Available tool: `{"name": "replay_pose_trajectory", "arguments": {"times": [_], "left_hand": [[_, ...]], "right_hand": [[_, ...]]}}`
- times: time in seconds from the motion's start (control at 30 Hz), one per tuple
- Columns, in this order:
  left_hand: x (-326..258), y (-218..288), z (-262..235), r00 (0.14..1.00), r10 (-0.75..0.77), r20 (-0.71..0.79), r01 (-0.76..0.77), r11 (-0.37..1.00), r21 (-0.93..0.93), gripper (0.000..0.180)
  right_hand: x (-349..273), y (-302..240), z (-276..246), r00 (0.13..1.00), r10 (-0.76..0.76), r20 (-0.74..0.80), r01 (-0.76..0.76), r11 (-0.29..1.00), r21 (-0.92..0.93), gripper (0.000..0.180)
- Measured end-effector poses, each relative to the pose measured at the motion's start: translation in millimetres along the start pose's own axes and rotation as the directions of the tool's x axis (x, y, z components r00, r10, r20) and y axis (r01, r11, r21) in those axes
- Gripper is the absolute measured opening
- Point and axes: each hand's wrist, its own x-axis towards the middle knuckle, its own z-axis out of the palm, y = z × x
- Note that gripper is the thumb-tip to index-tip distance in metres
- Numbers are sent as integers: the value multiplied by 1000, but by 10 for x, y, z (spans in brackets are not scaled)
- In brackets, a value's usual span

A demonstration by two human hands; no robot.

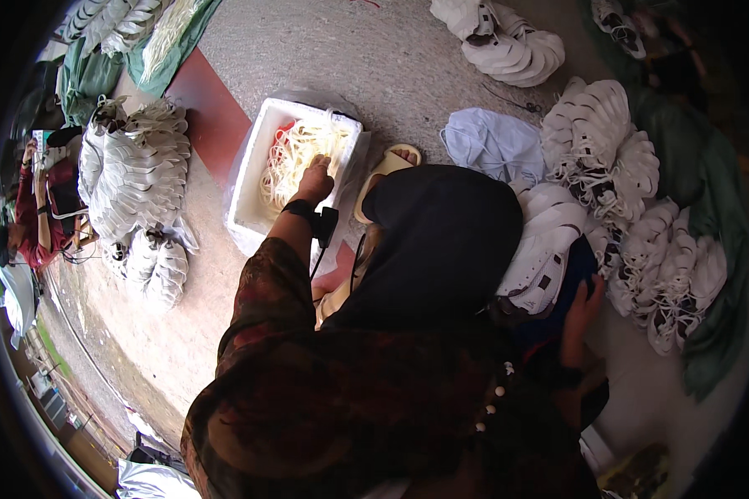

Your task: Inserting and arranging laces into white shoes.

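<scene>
A white foam box (245, 195) on the floor holds a tangle of cream-white shoelaces (295, 154). My left hand (314, 179) reaches over its near right side, fingers bent down and closed among the laces. At my right side, my right hand (582, 312) rests beside a dark blue item (562, 320), in shadow; what its fingers do is hard to make out. Next to it lies a fanned stack of white shoe uppers (541, 249), close against my dark-clothed knee (449, 224).
Bundles of white shoe uppers stand at left (137, 170), far right (516, 50) and right (591, 133). A white plastic bag (495, 145) lies beyond my knee. Green cloth (716, 224) stretches along the right. Another person in a red top (37, 220) sits at far left.
</scene>
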Motion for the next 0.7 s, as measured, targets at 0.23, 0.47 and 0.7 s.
{"name": "replay_pose_trajectory", "arguments": {"times": [0.23, 0.47, 0.7], "left_hand": [[347, -51, 89, 995, -92, 31, 92, 995, -26, 40], [4, 244, -229, 964, -248, -92, 259, 957, 131, 26], [-482, 356, -485, 929, -168, -331, -74, 789, -609, 17]], "right_hand": [[12, -100, -54, 998, 16, 53, -17, 1000, 10, 32], [15, -126, -65, 999, 21, 42, -20, 1000, -21, 32], [14, -277, -111, 998, 43, 45, -43, 999, -9, 33]]}}
